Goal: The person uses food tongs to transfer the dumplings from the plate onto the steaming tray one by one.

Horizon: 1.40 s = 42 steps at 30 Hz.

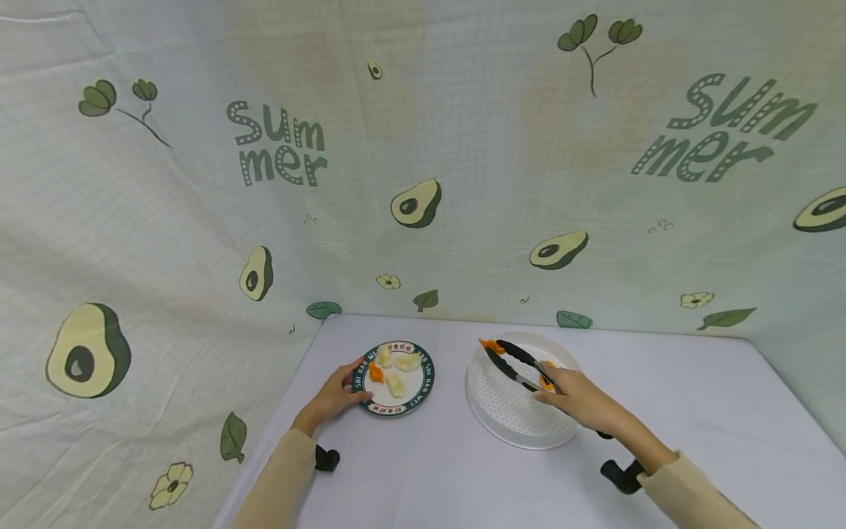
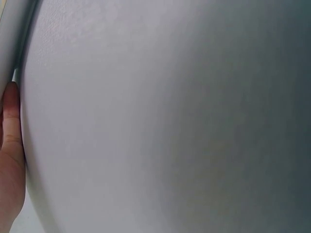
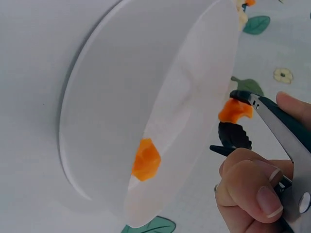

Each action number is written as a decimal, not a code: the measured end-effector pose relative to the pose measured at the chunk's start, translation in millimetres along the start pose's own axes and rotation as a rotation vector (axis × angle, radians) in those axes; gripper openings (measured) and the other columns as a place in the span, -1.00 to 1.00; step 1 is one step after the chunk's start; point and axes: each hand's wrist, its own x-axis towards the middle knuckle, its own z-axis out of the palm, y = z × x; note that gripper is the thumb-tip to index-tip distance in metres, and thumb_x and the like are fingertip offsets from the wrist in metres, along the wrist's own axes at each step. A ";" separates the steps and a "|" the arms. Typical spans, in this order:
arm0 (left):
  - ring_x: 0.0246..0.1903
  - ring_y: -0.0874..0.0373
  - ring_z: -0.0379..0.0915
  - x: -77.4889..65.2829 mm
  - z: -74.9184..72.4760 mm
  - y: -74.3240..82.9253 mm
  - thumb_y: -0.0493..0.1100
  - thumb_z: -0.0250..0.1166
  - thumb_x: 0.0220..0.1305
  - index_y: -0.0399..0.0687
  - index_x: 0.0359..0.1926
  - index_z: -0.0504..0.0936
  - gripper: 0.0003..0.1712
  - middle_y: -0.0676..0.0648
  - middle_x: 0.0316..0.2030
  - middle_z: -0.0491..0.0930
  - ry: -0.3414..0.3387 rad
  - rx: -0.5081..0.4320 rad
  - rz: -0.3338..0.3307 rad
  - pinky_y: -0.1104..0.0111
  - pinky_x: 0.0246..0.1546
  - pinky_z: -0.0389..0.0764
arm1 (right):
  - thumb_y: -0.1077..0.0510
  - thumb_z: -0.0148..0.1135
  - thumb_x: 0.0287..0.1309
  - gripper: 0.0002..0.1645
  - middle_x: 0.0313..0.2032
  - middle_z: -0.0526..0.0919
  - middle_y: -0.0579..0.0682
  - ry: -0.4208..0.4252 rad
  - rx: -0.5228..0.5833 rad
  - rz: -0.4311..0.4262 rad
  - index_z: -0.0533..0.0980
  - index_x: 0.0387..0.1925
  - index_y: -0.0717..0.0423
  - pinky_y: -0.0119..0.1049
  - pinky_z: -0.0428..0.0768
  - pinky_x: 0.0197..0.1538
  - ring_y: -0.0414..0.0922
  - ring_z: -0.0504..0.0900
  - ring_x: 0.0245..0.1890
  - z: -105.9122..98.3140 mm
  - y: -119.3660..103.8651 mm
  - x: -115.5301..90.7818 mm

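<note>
My right hand (image 1: pixel 576 395) grips black-tipped metal tongs (image 1: pixel 518 379) over the round white steamer tray (image 1: pixel 515 415), whose floor is full of small holes. Between the tong tips is an orange dumpling (image 3: pixel 235 111), held above the tray's left rear part. Another orange dumpling (image 3: pixel 146 159) lies in the tray near its right side, partly behind the tongs in the head view. At the left, my left hand (image 1: pixel 335 397) holds the rim of a green-bordered plate (image 1: pixel 426 376), thumb at the near side. On that plate lie three pale dumplings (image 1: pixel 395 385) and one orange dumpling (image 1: pixel 376 372).
Plate and tray stand apart on a white tabletop (image 1: pixel 436 470). A pale curtain (image 1: pixel 476 147) printed with avocados and leaves hangs behind the table and along its sides. Black wrist mounts (image 1: pixel 327 458) jut from both sleeves.
</note>
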 end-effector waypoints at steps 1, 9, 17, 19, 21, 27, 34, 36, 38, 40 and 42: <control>0.24 -0.16 0.27 -0.2 0.1 0.2 -0.04 0.57 0.03 0.18 0.52 0.24 0.06 -0.25 0.35 0.27 0.001 0.000 0.000 0.01 0.29 0.40 | 0.01 0.21 0.38 -0.11 -0.67 0.27 -0.15 0.000 0.002 0.012 0.11 0.36 0.64 -0.41 0.23 -0.62 -0.29 0.16 -0.66 -0.3 1.9 -1.1; 0.25 -0.15 0.27 -1.1 0.0 0.4 -0.05 0.57 0.04 0.19 0.52 0.24 0.05 -0.24 0.35 0.28 0.005 -0.002 -0.003 0.02 0.29 0.40 | 0.01 0.24 0.36 -0.09 -0.67 0.27 -0.13 0.003 0.008 0.074 0.11 0.34 0.67 -0.42 0.23 -0.62 -0.26 0.20 -0.65 -0.4 15.6 -5.4; 0.24 -0.15 0.28 -2.1 -0.2 -1.1 -0.05 0.57 0.04 0.18 0.52 0.24 0.06 -0.24 0.34 0.28 0.002 -0.014 0.002 0.01 0.29 0.41 | 0.05 0.22 0.36 -0.13 -0.39 0.60 0.28 -0.022 -0.033 0.111 0.12 0.30 0.71 -0.14 0.66 -0.28 0.08 0.60 -0.39 -2.2 24.4 -2.6; 0.24 -0.13 0.29 -2.4 -0.4 -0.8 -0.05 0.58 0.03 0.19 0.52 0.24 0.06 -0.23 0.34 0.28 0.003 -0.019 0.000 0.03 0.29 0.41 | 0.06 0.22 0.37 -0.14 -0.06 0.56 0.54 -0.024 -0.048 0.110 0.14 0.28 0.73 0.14 0.62 0.01 0.33 0.59 -0.05 -2.8 24.5 -1.9; 0.23 -0.13 0.29 -2.8 -0.5 -0.4 -0.05 0.58 0.03 0.18 0.52 0.23 0.06 -0.23 0.35 0.28 0.001 -0.022 0.001 0.03 0.29 0.41 | 0.07 0.22 0.37 -0.15 0.18 0.34 0.64 -0.027 -0.062 0.103 0.15 0.26 0.76 0.32 0.45 0.16 0.47 0.38 0.20 -2.8 24.9 -1.2; 0.23 -0.15 0.29 -3.9 -0.7 1.7 -0.05 0.58 0.04 0.15 0.52 0.23 0.06 -0.25 0.35 0.27 0.000 -0.016 0.004 0.01 0.28 0.41 | 0.08 0.23 0.36 -0.16 0.20 0.31 0.65 -0.044 -0.069 0.137 0.15 0.26 0.75 0.34 0.41 0.18 0.50 0.32 0.22 -1.4 26.6 2.1; 0.23 -0.15 0.29 -3.8 -1.3 2.2 -0.05 0.58 0.03 0.16 0.52 0.24 0.06 -0.24 0.35 0.28 0.007 -0.017 -0.003 0.02 0.29 0.41 | 0.05 0.24 0.35 -0.12 0.17 0.36 0.64 -0.043 -0.073 0.144 0.14 0.27 0.75 0.31 0.45 0.16 0.46 0.39 0.19 -4.4 23.7 2.8; 0.23 -0.16 0.29 -4.0 -1.3 2.5 -0.05 0.58 0.03 0.16 0.52 0.24 0.06 -0.25 0.35 0.27 0.008 -0.017 -0.004 0.02 0.29 0.41 | 0.02 0.25 0.35 -0.09 0.13 0.41 0.63 -0.046 -0.071 0.139 0.13 0.26 0.76 0.27 0.50 0.13 0.41 0.48 0.13 -6.6 21.8 2.7; 0.23 -0.16 0.29 -4.2 -1.0 2.7 -0.04 0.58 0.03 0.15 0.52 0.24 0.06 -0.25 0.35 0.27 0.007 -0.013 -0.001 0.00 0.28 0.41 | 0.00 0.25 0.34 -0.06 0.11 0.44 0.61 -0.041 -0.069 0.133 0.12 0.26 0.76 0.25 0.53 0.11 0.31 0.54 0.07 -8.6 20.0 2.2; 0.24 -0.15 0.28 -4.7 -0.8 3.2 -0.04 0.58 0.03 0.17 0.52 0.24 0.06 -0.24 0.36 0.27 0.005 -0.021 -0.006 0.01 0.29 0.40 | -0.02 0.25 0.34 -0.04 0.10 0.46 0.59 -0.033 -0.068 0.125 0.11 0.27 0.77 0.21 0.57 0.07 0.16 0.58 -0.06 -10.1 18.2 1.5; 0.24 -0.16 0.27 -4.9 -0.8 3.4 -0.04 0.58 0.03 0.16 0.52 0.24 0.06 -0.25 0.36 0.26 0.002 -0.027 -0.003 0.00 0.29 0.40 | -0.03 0.25 0.35 -0.03 -0.07 0.57 0.49 -0.030 -0.055 0.124 0.09 0.28 0.76 0.09 0.61 -0.05 0.04 0.55 -0.24 -10.8 16.7 0.9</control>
